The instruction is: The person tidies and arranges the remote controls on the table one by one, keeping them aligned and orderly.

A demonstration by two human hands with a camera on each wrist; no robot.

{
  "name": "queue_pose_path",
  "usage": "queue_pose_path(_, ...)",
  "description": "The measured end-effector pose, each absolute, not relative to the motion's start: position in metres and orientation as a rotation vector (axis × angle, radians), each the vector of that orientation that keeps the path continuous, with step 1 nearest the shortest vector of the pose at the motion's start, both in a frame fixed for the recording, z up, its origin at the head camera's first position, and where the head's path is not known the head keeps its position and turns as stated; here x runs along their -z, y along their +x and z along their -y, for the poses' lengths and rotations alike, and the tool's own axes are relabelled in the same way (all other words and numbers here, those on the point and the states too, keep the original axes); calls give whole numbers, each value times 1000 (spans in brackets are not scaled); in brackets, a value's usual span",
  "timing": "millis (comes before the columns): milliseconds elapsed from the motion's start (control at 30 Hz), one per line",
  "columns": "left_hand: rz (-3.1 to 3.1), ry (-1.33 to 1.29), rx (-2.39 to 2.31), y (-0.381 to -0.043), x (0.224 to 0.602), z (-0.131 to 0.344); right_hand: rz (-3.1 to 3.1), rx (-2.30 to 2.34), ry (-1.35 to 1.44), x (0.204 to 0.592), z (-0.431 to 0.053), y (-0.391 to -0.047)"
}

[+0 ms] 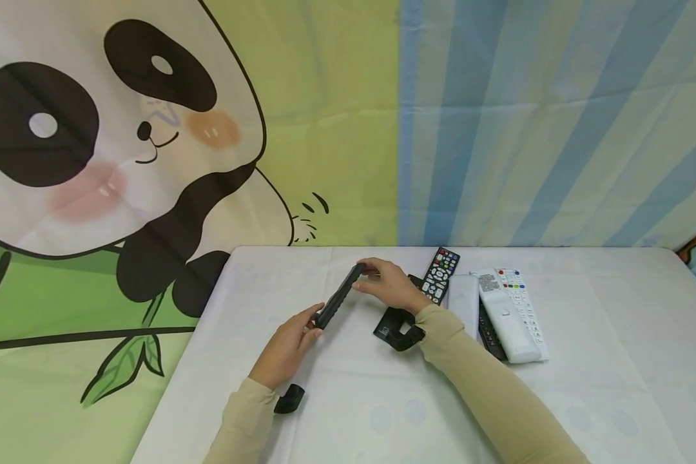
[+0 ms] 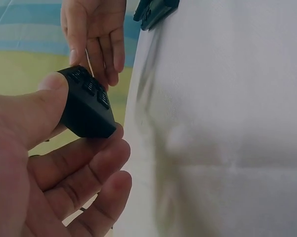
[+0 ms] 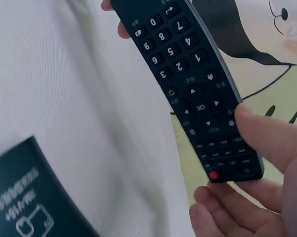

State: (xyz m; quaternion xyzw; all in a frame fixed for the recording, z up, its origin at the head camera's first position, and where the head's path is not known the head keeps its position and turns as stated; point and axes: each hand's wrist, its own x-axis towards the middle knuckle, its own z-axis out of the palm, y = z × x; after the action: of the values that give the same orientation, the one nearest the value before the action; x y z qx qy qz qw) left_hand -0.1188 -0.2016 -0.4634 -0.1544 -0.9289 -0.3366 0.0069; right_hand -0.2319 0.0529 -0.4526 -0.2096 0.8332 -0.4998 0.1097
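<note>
One black remote (image 1: 339, 297), tilted above a table (image 1: 348, 412); my left hand (image 1: 289, 346) and right hand (image 1: 393, 284) pinched its two ends.

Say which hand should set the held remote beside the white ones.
The right hand, probably: it holds the far end of the remote, nearer the white remotes; the left hand is farther away.

The held black remote control (image 3: 175, 116) looks matt plastic, the face-down white remote (image 1: 513, 332) smooth plastic, the desk cover (image 1: 348, 419) cloth.
</note>
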Motion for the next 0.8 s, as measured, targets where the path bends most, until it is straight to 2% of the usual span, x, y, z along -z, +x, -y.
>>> queue_pose_path(800,2792,-553,936,-109,464,221,-2434,1398,-822,451,-26,-238)
